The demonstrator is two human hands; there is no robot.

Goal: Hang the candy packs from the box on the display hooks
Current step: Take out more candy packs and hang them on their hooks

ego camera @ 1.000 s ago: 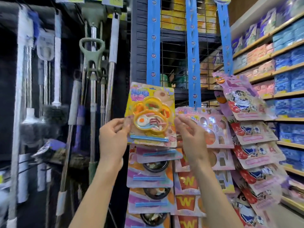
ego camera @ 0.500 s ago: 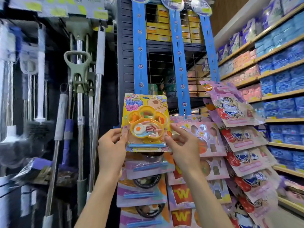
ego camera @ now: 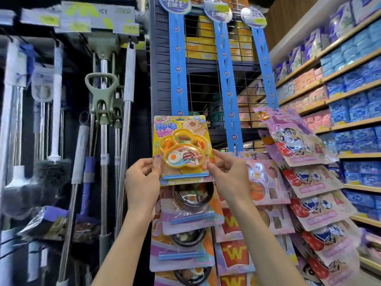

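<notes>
I hold a yellow candy pack [ego camera: 182, 147] with a paw-shaped tray up against the left blue hanging strip [ego camera: 179, 65]. My left hand [ego camera: 142, 180] grips its lower left edge and my right hand [ego camera: 228, 174] pinches its lower right edge. The pack's top slot lies near the strip's lowest visible round tab; whether it is on a hook I cannot tell. Below it hang pink packs with black bowls [ego camera: 191, 205]. The middle strip [ego camera: 226, 79] carries pink packs [ego camera: 266, 182], and the right strip [ego camera: 265, 65] carries cartoon packs [ego camera: 296, 139]. The box is out of view.
Mops and brushes [ego camera: 105, 112] hang on a dark rack to the left. A black wire grid [ego camera: 204, 83] with yellow boxes stands behind the strips. Wooden shelves [ego camera: 350, 93] of blue and pink packs run along the right.
The view has tilted upward, showing the strips' tops. Both hands keep holding the yellow pack, which now sits straighter against the left strip.
</notes>
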